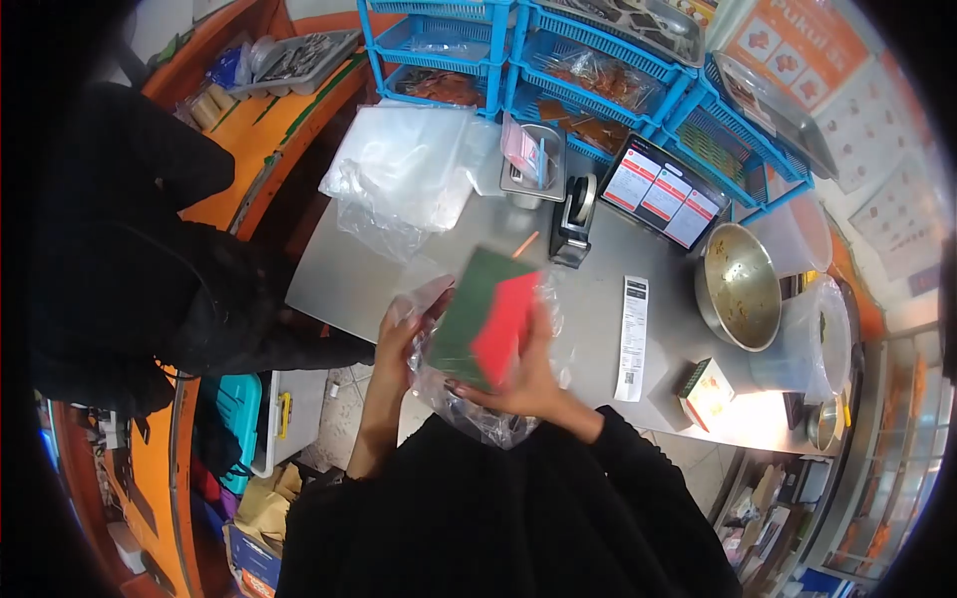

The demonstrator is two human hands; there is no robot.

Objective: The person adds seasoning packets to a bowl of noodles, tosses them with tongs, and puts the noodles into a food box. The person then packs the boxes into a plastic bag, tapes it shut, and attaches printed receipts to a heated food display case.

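A green and red box (464, 304) is held over the near edge of the metal table, slightly blurred. My right hand (528, 374) is wrapped round the box's lower right side. A clear plastic bag (483, 424) surrounds the lower part of the box and hangs below it. My left hand (399, 334) is closed on the bag's left side, next to the box; part of its fingers is hidden behind the plastic. A thin orange stick-like thing (525, 244) shows just beyond the box's top edge.
A stack of clear bags (404, 154), a tape dispenser (575, 224), a tablet (665, 189), a receipt (632, 339), a steel bowl (738, 289) and a small box (706, 394) are on the table (334, 269). Blue racks (588, 75) line the back. A person in black (130, 259) is at left.
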